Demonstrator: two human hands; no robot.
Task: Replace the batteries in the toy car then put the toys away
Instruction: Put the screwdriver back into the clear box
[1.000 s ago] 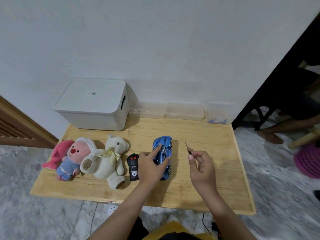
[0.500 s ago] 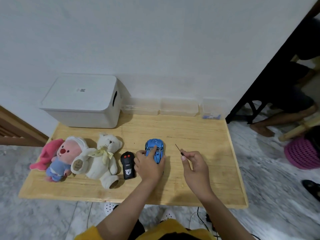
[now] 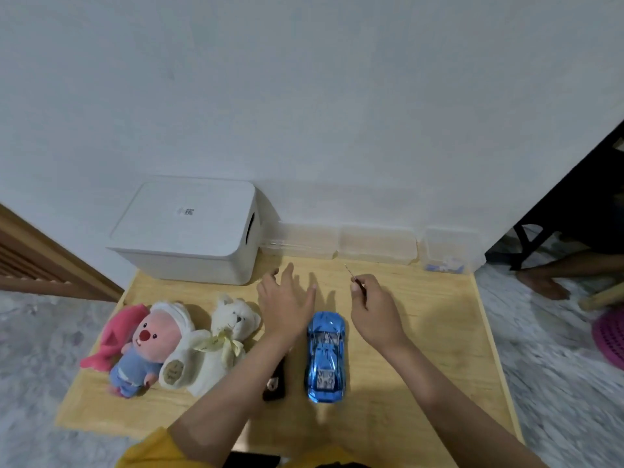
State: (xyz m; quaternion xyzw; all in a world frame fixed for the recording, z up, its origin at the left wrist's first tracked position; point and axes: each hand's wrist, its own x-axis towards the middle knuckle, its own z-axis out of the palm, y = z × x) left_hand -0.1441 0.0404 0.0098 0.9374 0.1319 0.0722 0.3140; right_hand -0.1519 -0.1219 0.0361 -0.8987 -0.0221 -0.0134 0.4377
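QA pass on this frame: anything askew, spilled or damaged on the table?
Nothing stands out. The blue toy car sits upright on its wheels, the plush toys lie in a row, and the white box is lidded.

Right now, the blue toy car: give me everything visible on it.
The blue toy car has a glossy, metallic-looking blue body, sports-car shape, with reflective windows and roof. It sits upright, lengthwise toward the wall, on the wooden table, between the person's forearms. Neither the left hand nor the right hand touches it. The black remote lies apart to its left. Underside and battery cover are hidden.
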